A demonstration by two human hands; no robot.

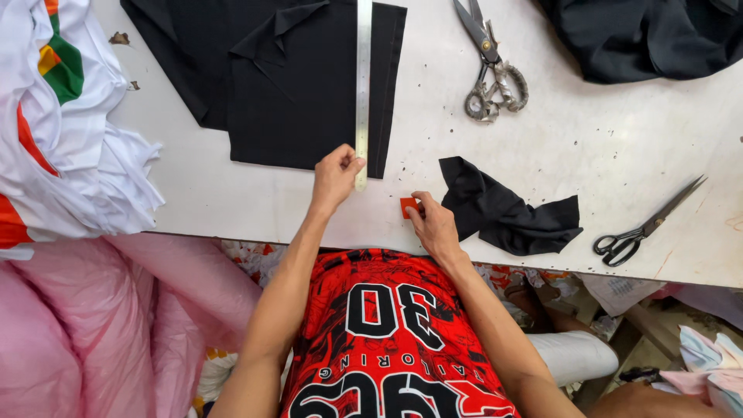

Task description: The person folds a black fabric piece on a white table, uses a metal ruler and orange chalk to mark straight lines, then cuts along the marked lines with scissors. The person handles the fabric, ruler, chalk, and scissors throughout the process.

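On the white table point(588, 139) I find the folded black cloth point(302, 85) lying flat with the steel ruler point(363, 77) laid lengthwise near its right edge, and no chalk line visible on it as yet. My left hand point(335, 176) is closed on the ruler's near end, pinning it, while my right hand point(433, 224) has its fingers pinched together on the orange chalk point(409, 207) resting on the table just beside the cloth. I judge positioning done, marking and cutting outstanding; both pairs of scissors point(491, 66) lie untouched, well apart.

Shiny metal ruler point(363, 85) on matt black cloth point(309, 85).
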